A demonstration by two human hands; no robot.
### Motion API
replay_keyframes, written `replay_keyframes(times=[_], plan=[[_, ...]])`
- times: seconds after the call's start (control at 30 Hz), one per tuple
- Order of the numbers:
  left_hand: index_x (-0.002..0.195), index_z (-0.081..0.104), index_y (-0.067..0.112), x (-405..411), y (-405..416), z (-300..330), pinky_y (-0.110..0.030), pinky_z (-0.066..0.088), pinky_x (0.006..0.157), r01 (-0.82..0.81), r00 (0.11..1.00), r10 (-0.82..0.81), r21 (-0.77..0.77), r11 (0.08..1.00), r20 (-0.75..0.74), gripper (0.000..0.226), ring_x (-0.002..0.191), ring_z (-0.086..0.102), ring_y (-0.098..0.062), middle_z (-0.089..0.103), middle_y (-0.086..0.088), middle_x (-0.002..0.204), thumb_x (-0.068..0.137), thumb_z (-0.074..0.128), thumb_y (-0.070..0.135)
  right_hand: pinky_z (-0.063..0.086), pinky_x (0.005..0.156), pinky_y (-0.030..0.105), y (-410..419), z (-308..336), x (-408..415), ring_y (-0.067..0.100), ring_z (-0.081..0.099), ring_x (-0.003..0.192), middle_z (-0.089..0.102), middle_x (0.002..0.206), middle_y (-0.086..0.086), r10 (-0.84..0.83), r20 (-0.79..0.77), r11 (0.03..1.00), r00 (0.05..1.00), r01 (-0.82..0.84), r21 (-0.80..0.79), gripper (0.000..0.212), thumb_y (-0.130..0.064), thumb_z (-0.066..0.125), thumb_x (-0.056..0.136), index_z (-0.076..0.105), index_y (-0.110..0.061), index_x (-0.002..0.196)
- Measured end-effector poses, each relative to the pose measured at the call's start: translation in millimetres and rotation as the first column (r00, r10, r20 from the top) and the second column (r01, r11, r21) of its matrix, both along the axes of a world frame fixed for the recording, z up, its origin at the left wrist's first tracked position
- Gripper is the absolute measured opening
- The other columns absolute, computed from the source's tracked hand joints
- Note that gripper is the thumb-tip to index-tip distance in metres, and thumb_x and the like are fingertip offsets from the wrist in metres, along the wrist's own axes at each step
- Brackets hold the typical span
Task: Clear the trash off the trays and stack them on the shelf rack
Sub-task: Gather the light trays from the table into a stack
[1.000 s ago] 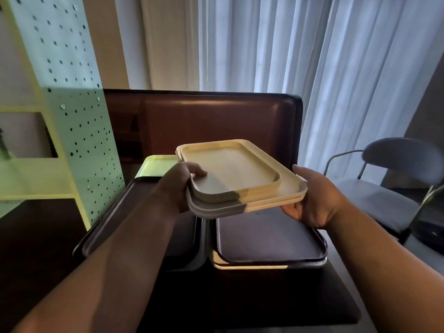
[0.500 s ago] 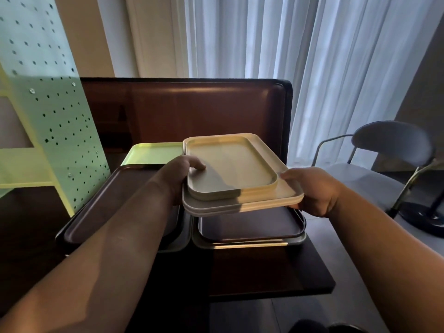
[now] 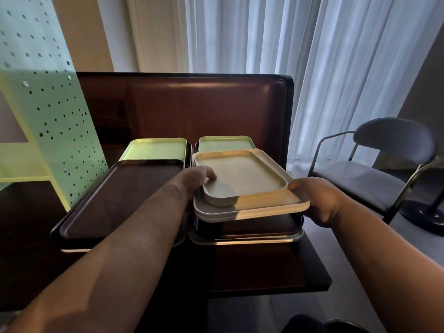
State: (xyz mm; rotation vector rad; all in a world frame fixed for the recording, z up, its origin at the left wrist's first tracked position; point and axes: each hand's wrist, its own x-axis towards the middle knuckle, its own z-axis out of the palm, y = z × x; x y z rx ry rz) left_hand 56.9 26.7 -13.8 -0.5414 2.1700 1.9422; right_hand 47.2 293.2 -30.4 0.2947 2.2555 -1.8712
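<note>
Beige trays [image 3: 242, 179] held in a stack, centre frame.
Left hand [image 3: 194, 179] and right hand [image 3: 317, 198] grip opposite edges, just above a dark tray [image 3: 245, 227] on the surface [image 3: 264, 267].

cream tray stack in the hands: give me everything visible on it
The cream tray stack looks like matte plastic: a smaller rectangular tray with rounded corners and a raised rim nested on at least two wider ones, whose edges show as layered lines. All look bare, no trash visible. The stack is roughly level, tilted slightly, held just above a dark tray on the table. The left hand grips its left side, thumb over the top tray's rim; the right hand holds the right edge.
</note>
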Motion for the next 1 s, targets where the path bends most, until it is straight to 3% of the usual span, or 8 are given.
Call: replay_keyframes(times=[0.13, 0.27, 0.4, 0.47, 0.6, 0.73, 0.9, 1.0], plan=[[0.102, 0.062, -0.002, -2, 2, 1, -0.031, 0.050, 0.061, 0.018, 1.000, -0.017, -0.058, 0.998, 0.015, 0.019, 0.074, 0.060, -0.027, 0.063, -0.017, 0.091, 0.095, 0.057, 0.016, 0.038, 0.076, 0.040, 2, -2, 2, 0.028, 0.048, 0.085, 0.052, 0.087, 0.012, -0.023, 0.017, 1.000, 1.000, 0.023, 0.000, 0.021, -0.021, 0.066, 0.078, 0.069, -0.006, 0.092], [0.098, 0.061, -0.001, -4, -1, 0, -0.036, 0.052, 0.085, 0.027, 0.999, -0.024, -0.084, 0.996, 0.038, 0.018, 0.093, 0.061, -0.033, 0.064, -0.021, 0.106, 0.095, 0.056, 0.016, 0.038, 0.060, 0.030, -1, 0, 7, 0.017, 0.049, 0.066, 0.051, 0.077, 0.008, 0.076, 0.060, 0.996, 0.995, -0.078, 0.033, 0.011, -0.015, 0.063, 0.085, 0.065, -0.006, 0.090], [0.088, 0.059, -0.001, -2, -2, -4, -0.032, 0.048, 0.061, 0.021, 0.999, -0.019, -0.051, 0.998, 0.043, 0.018, 0.069, 0.057, -0.027, 0.060, -0.017, 0.083, 0.098, 0.051, 0.012, 0.050, 0.070, 0.039, -4, -8, 8, 0.023, 0.060, 0.071, 0.062, 0.078, 0.012, 0.090, 0.016, 0.995, 0.996, -0.090, -0.032, 0.008, -0.004, 0.061, 0.089, 0.067, -0.004, 0.084], [0.087, 0.058, -0.001, -1, -3, -4, -0.032, 0.048, 0.059, 0.018, 0.999, -0.017, -0.037, 0.999, 0.032, 0.019, 0.068, 0.056, -0.027, 0.059, -0.017, 0.082, 0.098, 0.050, 0.012, 0.052, 0.070, 0.039, -6, -8, 9, 0.024, 0.062, 0.071, 0.065, 0.081, 0.012, 0.062, 0.003, 0.995, 0.998, -0.062, -0.076, 0.008, -0.003, 0.062, 0.089, 0.067, -0.007, 0.084], [0.091, 0.061, -0.002, -2, -8, -3, -0.031, 0.049, 0.061, 0.010, 1.000, -0.010, -0.003, 1.000, 0.006, 0.017, 0.070, 0.059, -0.027, 0.062, -0.017, 0.084, 0.098, 0.050, 0.010, 0.047, 0.083, 0.038, -10, -2, 7, 0.025, 0.063, 0.090, 0.065, 0.098, 0.016, 0.089, -0.013, 0.988, 0.996, -0.087, 0.126, 0.028, -0.017, 0.066, 0.083, 0.071, -0.001, 0.104], [0.085, 0.061, -0.002, -2, -12, -1, -0.031, 0.050, 0.064, 0.007, 1.000, -0.007, -0.011, 1.000, -0.013, 0.020, 0.072, 0.059, -0.027, 0.063, -0.017, 0.085, 0.097, 0.050, 0.010, 0.049, 0.071, 0.036, -10, 1, 9, 0.026, 0.064, 0.078, 0.064, 0.089, 0.018, 0.051, -0.023, 0.997, 0.998, -0.050, 0.058, 0.023, -0.013, 0.065, 0.088, 0.070, 0.006, 0.100], [0.082, 0.060, -0.002, -1, -15, 9, -0.033, 0.051, 0.066, -0.033, 0.998, 0.032, -0.021, 0.999, -0.054, 0.019, 0.072, 0.059, -0.028, 0.063, -0.017, 0.088, 0.095, 0.054, 0.010, 0.056, 0.060, 0.033, -11, 7, 9, 0.023, 0.065, 0.058, 0.062, 0.080, 0.018, 0.006, -0.053, 0.992, 0.999, -0.012, -0.125, 0.026, -0.002, 0.061, 0.090, 0.064, 0.016, 0.110], [0.082, 0.064, -0.002, -3, -19, 16, -0.034, 0.054, 0.070, -0.067, 0.993, 0.065, -0.018, 0.998, -0.095, 0.018, 0.077, 0.062, -0.029, 0.066, -0.018, 0.092, 0.093, 0.058, 0.011, 0.056, 0.050, 0.029, -15, 11, 11, 0.022, 0.067, 0.059, 0.064, 0.086, 0.020, 0.023, -0.092, 0.976, 0.995, -0.042, -0.215, 0.033, 0.003, 0.055, 0.092, 0.062, 0.013, 0.123]])
